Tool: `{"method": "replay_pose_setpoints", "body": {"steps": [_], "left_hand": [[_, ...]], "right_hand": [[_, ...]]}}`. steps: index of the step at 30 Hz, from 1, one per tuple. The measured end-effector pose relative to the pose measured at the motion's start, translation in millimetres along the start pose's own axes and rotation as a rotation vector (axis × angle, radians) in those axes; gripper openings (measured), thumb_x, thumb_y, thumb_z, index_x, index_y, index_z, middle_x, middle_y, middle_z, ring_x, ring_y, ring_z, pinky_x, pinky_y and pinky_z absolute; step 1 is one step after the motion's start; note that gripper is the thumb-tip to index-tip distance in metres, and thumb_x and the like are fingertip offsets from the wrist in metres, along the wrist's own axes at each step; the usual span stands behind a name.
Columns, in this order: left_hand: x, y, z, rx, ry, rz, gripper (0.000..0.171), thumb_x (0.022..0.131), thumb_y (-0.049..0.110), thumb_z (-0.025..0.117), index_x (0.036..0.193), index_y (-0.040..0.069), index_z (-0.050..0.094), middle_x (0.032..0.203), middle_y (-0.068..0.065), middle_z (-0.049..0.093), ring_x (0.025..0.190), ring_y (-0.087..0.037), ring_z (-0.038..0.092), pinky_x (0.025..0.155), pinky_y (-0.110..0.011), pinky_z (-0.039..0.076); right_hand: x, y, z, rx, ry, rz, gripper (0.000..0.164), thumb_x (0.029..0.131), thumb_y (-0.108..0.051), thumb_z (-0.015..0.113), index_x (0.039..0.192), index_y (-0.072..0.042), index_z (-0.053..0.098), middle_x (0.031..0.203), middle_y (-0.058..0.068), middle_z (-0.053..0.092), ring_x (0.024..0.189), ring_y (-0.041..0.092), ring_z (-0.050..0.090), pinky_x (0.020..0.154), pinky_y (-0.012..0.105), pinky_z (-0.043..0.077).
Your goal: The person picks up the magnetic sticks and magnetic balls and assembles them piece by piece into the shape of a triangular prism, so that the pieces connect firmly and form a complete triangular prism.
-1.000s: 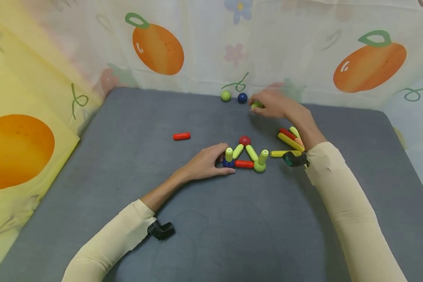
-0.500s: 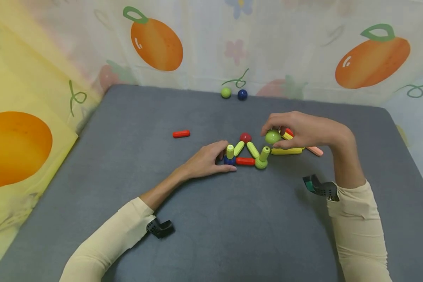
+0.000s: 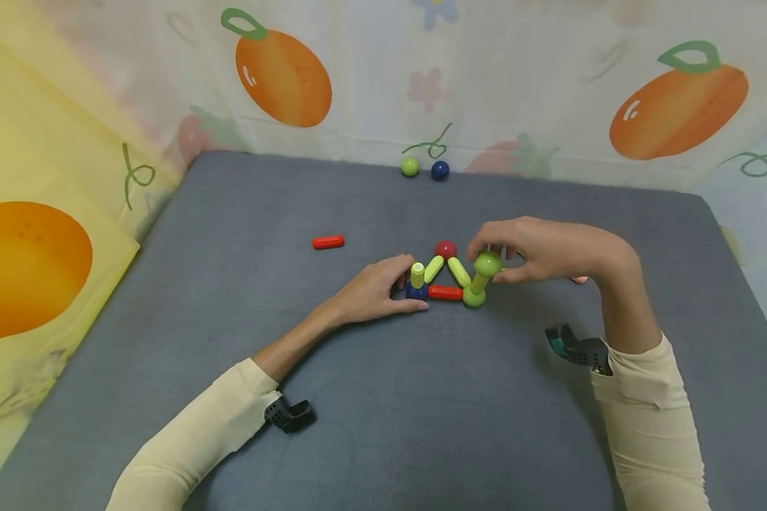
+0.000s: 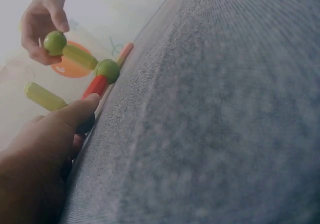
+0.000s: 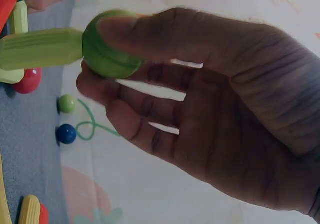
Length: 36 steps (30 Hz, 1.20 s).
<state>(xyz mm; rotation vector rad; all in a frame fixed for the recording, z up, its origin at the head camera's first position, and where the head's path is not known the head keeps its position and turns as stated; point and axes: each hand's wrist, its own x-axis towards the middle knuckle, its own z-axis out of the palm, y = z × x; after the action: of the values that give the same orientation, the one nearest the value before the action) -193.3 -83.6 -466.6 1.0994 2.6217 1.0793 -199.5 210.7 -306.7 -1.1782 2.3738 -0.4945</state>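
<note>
head view, w/ joined triangle (image 3: 459,272) read as clock dial: red ball (image 3: 445,249) at 12, green base ball (image 3: 474,297) at 4, blue ball (image 3: 414,290) at 8. judged done: flat outline closed by red base rod (image 3: 445,292) and two yellow-green rods (image 3: 433,270); upright rod at 4 (image 3: 479,284) touched by green top ball (image 3: 488,264), pinched betw. thumb and fingertips of r. hand (image 3: 543,248); full seating, cannot tell. l. hand (image 3: 376,289) curled round blue ball. judged undone: upright rod at 8 (image 3: 417,275), bare on top. unused, well apart: loose green ball (image 3: 410,167), loose blue ball (image 3: 439,170) nr. 12; loose red rod (image 3: 328,242) betw. 9 and 10. views cf.: r. wrist, yellow rod (image 5: 30,211) w/ red piece (image 5: 44,215) beside, mostly hidden by r. hand in head view; l. wrist, salmon rod (image 4: 125,55) past green base ball, mere sliver in head view.
</note>
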Motion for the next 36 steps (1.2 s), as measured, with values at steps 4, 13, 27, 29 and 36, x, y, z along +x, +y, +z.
{"method": "replay_pose_setpoints", "body": {"steps": [4, 13, 27, 29, 36], "left_hand": [[0.2, -2.2, 0.7, -0.016, 0.013, 0.017, 0.042, 0.09, 0.045, 0.082, 0.103, 0.018, 0.052, 0.089, 0.001, 0.051, 0.078, -0.011, 0.049, 0.071, -0.027, 0.039], [-0.3, 0.5, -0.3, -0.01, 0.002, 0.007, 0.042, 0.091, 0.044, 0.082, 0.104, 0.017, 0.053, 0.09, 0.001, 0.052, 0.079, -0.011, 0.049, 0.071, -0.027, 0.039], [-0.8, 1.3, -0.5, -0.01, -0.002, -0.003, 0.04, 0.091, 0.042, 0.081, 0.104, 0.017, 0.053, 0.09, 0.001, 0.052, 0.079, -0.011, 0.049, 0.072, -0.027, 0.039], [-0.8, 1.2, -0.2, -0.01, 0.0, -0.003, 0.04, 0.091, 0.042, 0.081, 0.104, 0.017, 0.053, 0.09, 0.001, 0.052, 0.079, -0.011, 0.049, 0.072, -0.027, 0.039], [0.2, 1.5, -1.0, 0.001, 0.0, -0.006, 0.041, 0.091, 0.043, 0.081, 0.104, 0.017, 0.053, 0.09, 0.001, 0.052, 0.079, -0.011, 0.049, 0.071, -0.026, 0.039]], "right_hand": [[0, -2, 1, -0.01, -0.009, 0.032, 0.042, 0.092, -0.01, 0.079, 0.13, -0.017, 0.063, 0.126, -0.004, 0.066, 0.106, 0.012, 0.064, 0.095, 0.044, 0.055], [1, 3, 3, 0.048, -0.118, 0.243, 0.061, 0.093, -0.017, 0.08, 0.146, -0.019, 0.05, 0.129, 0.005, 0.068, 0.113, 0.023, 0.069, 0.089, 0.047, 0.059], [32, 35, 32, 0.317, -0.315, 0.269, 0.016, 0.091, -0.013, 0.081, 0.104, -0.005, 0.075, 0.086, 0.004, 0.074, 0.074, 0.015, 0.07, 0.071, 0.03, 0.056], [35, 37, 34, 0.345, -0.316, 0.274, 0.019, 0.091, -0.016, 0.082, 0.106, -0.006, 0.075, 0.089, 0.006, 0.075, 0.073, 0.016, 0.071, 0.069, 0.031, 0.057], [37, 40, 37, 0.366, -0.3, 0.284, 0.021, 0.09, -0.019, 0.084, 0.103, -0.006, 0.074, 0.081, 0.006, 0.073, 0.068, 0.016, 0.069, 0.065, 0.032, 0.056]]}}
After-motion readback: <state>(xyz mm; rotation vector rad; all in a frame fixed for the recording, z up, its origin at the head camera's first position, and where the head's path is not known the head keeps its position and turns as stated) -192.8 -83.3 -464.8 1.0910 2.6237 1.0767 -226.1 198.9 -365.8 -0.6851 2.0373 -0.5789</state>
